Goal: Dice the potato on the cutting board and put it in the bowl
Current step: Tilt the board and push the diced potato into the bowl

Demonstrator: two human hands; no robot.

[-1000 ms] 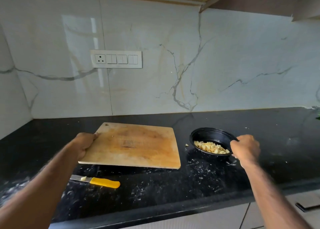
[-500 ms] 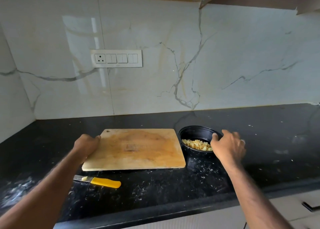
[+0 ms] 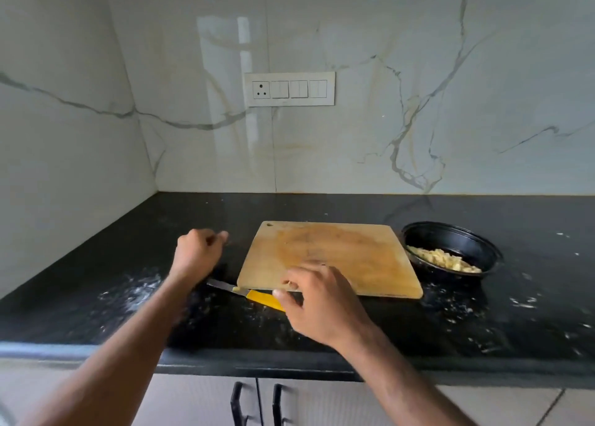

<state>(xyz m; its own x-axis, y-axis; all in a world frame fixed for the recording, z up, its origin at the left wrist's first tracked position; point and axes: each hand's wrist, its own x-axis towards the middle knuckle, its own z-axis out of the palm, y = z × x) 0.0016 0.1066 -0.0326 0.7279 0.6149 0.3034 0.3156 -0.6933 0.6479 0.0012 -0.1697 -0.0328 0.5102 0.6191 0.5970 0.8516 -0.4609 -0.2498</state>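
The bare wooden cutting board (image 3: pixel 338 251) lies on the black counter. Just right of it stands the black bowl (image 3: pixel 457 237) holding the diced potato (image 3: pixel 444 260). A knife with a yellow handle (image 3: pixel 262 298) lies along the board's front left corner, with a potato bit on its blade (image 3: pixel 222 286). My right hand (image 3: pixel 318 300) hovers over the handle's near end, the thumb at the handle and the fingers over the board's front edge. My left hand (image 3: pixel 198 251) is curled, left of the board, and holds nothing.
White specks and smears cover the black countertop (image 3: pixel 483 322). The marble wall with a switch panel (image 3: pixel 289 89) rises behind, and a side wall closes the left corner. Cabinet doors with black handles (image 3: pixel 236 403) sit below the counter's front edge.
My left hand let go of the board's left edge and drew away. My right hand left the bowl and crossed to the knife handle. The view swung left.
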